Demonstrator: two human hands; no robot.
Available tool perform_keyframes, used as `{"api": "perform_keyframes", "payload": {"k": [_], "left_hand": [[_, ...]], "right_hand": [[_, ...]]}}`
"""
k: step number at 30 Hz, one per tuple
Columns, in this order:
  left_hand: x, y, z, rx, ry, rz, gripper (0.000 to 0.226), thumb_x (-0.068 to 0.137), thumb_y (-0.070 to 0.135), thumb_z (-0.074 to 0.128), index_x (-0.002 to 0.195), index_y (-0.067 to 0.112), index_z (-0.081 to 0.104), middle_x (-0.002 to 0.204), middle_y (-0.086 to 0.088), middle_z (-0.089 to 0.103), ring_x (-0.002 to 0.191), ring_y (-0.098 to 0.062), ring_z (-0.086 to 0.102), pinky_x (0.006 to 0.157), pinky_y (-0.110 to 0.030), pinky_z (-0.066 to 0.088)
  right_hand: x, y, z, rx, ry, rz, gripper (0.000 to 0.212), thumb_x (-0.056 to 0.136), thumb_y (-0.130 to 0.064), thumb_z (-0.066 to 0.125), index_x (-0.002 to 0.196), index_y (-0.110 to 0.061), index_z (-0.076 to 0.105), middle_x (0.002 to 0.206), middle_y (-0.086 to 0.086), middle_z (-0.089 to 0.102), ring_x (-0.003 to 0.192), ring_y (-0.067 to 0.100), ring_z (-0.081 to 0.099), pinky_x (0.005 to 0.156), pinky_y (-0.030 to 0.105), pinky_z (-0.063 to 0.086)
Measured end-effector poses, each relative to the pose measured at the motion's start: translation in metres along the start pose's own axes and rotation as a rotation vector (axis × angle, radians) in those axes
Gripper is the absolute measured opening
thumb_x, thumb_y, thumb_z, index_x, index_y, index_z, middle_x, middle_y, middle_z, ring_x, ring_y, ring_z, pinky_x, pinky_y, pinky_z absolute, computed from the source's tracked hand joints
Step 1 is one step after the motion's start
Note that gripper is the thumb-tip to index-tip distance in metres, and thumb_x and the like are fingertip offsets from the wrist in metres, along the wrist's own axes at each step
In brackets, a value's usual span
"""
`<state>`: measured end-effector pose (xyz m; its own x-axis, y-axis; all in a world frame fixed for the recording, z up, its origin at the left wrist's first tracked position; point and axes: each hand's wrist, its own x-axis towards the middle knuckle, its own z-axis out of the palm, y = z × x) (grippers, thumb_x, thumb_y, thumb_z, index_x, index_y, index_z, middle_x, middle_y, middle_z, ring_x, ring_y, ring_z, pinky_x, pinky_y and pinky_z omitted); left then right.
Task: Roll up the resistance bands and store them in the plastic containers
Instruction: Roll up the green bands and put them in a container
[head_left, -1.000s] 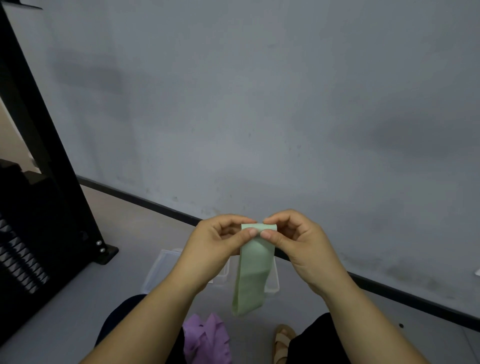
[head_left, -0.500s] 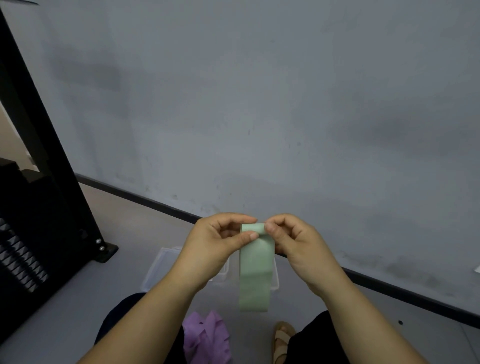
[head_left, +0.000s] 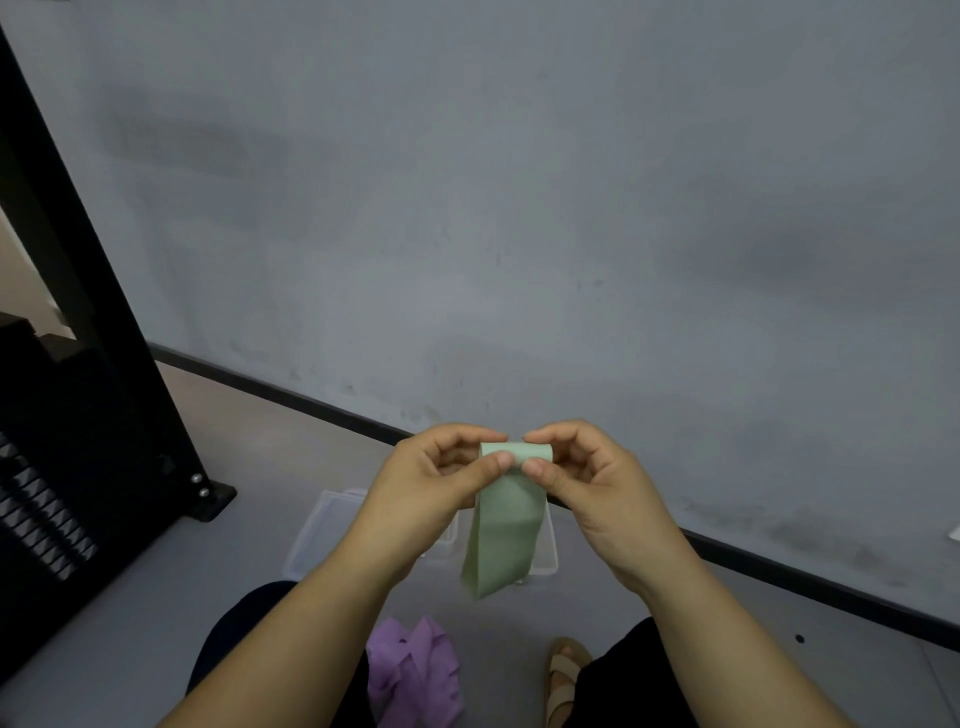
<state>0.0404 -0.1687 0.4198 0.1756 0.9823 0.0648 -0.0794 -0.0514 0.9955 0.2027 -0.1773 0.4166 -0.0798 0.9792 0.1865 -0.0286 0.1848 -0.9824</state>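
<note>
Two clear containers (head_left: 318, 530) lie mostly hidden behind the left hand (head_left: 431, 483), which I see pinching the rolled top of the green band (head_left: 501, 540). Its tail hangs free. The right hand (head_left: 597, 483) pinches the roll's other side. A purple band (head_left: 410, 670) below is cut off.

Both forearms are raised in front of the body and angled inward. The left hand (head_left: 426, 488) and right hand (head_left: 602, 488) are held close together. Each thumb and forefinger is pinched on the rolled top of the green band (head_left: 501, 540). The remaining fingers are curled, apparently loosely.
</note>
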Motion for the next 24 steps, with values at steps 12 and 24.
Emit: {"api": "perform_keyframes", "payload": {"k": [12,24], "left_hand": [[0.0019,-0.0032,-0.0013,-0.063,0.009,0.047,0.021,0.067,0.006,0.073,0.087,0.015,0.070,0.076,0.000,0.074,0.073,-0.011,0.070,0.063,-0.016,0.052],[0.0016,-0.0063,-0.0020,-0.023,0.026,0.050,0.026,0.074,-0.004,0.071,0.088,0.019,0.071,0.089,-0.006,0.074,0.086,-0.018,0.070,0.073,-0.022,0.054]], "right_hand": [[-0.0017,0.0009,0.0016,-0.017,-0.023,0.095,0.018,0.077,-0.021,0.064,0.095,-0.018,0.062,0.089,0.002,0.065,0.079,0.007,0.066,0.075,0.023,0.055],[-0.0007,0.0032,0.0020,0.011,0.015,0.103,0.012,0.078,-0.020,0.064,0.089,-0.015,0.063,0.078,0.000,0.067,0.073,0.010,0.066,0.067,0.021,0.053]]}}
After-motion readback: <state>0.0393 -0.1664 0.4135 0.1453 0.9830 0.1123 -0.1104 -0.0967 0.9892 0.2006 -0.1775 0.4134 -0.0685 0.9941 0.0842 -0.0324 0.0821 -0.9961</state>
